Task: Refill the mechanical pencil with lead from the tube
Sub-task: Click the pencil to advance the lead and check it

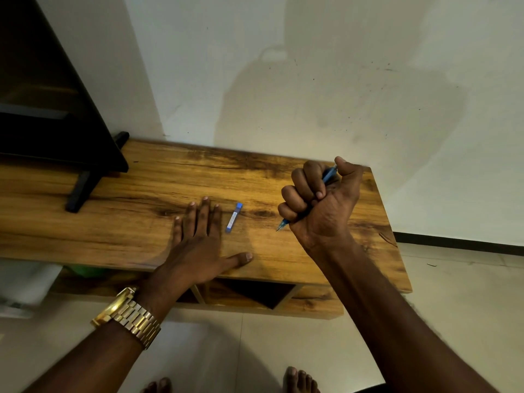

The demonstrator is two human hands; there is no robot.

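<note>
My right hand is closed in a fist around a blue mechanical pencil. Its tip pokes out below the fist toward the left and its top end shows under my thumb. The small blue lead tube lies flat on the wooden table, between my two hands and touching neither. My left hand rests palm down on the table just left of the tube, fingers spread, holding nothing. A gold watch sits on that wrist.
A black stand with angled feet occupies the table's far left. The table backs onto a white wall. Open shelf compartments show under the tabletop. My bare feet stand on the tiled floor below.
</note>
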